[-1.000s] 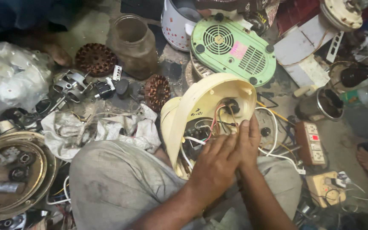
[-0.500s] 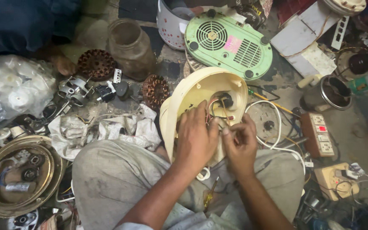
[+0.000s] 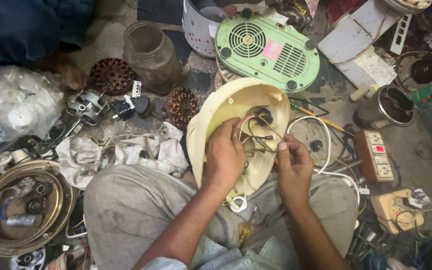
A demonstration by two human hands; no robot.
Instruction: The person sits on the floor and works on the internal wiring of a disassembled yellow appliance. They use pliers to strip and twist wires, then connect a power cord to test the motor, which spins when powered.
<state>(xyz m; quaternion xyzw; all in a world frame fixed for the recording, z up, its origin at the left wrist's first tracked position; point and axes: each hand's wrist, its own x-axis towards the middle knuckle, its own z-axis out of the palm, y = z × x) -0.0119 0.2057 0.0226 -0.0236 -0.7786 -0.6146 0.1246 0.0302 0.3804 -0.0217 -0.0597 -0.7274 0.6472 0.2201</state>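
Note:
A cream plastic appliance housing (image 3: 226,107) rests tilted on my lap, its open inside facing me with red, black and orange wires (image 3: 256,131) running to a dark round part. My left hand (image 3: 224,156) reaches into the housing and its fingers close on the wires. My right hand (image 3: 292,167) sits at the housing's right rim, pinching an orange wire between thumb and fingers. A small yellow-handled screwdriver (image 3: 246,226) lies on my grey trousers below the hands.
A green appliance base (image 3: 266,50) lies beyond the housing. A glass jar (image 3: 152,55), copper motor windings (image 3: 181,106), a brass bowl of parts (image 3: 18,207), a power strip (image 3: 377,156) and a steel cup (image 3: 386,107) crowd the floor. Another person's foot (image 3: 71,75) is upper left.
Both hands shifted inside the housing: the left moved left and deeper onto the wires, the right drew apart to the right rim, pinching one wire. The view tilted slightly.

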